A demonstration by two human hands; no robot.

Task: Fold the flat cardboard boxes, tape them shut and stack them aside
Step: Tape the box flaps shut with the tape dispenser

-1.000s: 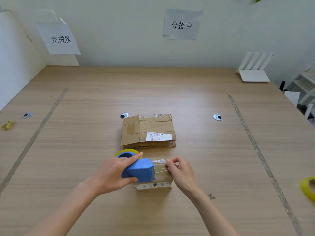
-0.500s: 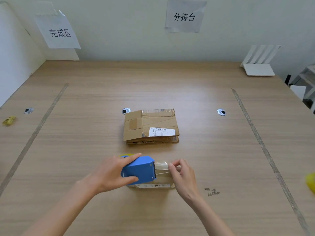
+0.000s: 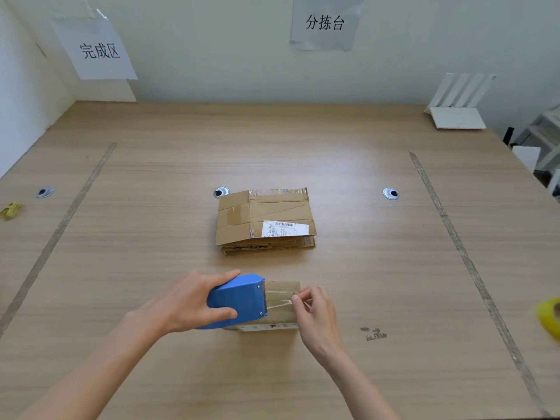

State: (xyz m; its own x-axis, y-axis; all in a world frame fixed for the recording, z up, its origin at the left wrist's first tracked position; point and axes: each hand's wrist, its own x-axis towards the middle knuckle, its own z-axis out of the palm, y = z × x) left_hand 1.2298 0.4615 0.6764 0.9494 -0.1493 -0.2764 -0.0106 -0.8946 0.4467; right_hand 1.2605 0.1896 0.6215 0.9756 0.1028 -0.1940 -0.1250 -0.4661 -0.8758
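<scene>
A small folded cardboard box (image 3: 281, 316) stands on the table near me. My left hand (image 3: 194, 301) grips a blue tape dispenser (image 3: 239, 300) resting over the box's left part and hiding it. A short strip of clear tape (image 3: 278, 298) runs from the dispenser's mouth across the box top. My right hand (image 3: 315, 313) pinches the free end of that tape at the box's right side. A stack of flat cardboard boxes (image 3: 265, 221), the top one with a white label, lies further back at the table's middle.
A yellow tape roll (image 3: 550, 316) sits at the right edge, a small yellow object (image 3: 10, 210) at the far left. A white rack (image 3: 459, 104) stands back right. Grey tape lines (image 3: 460, 247) run down both sides of the wooden table (image 3: 151, 207). Paper signs hang on the wall.
The camera view has shifted slightly, so the yellow roll in the dispenser no longer shows. My right hand's fingers have drawn the tape end rightward from the dispenser. The left hand still grips it.
</scene>
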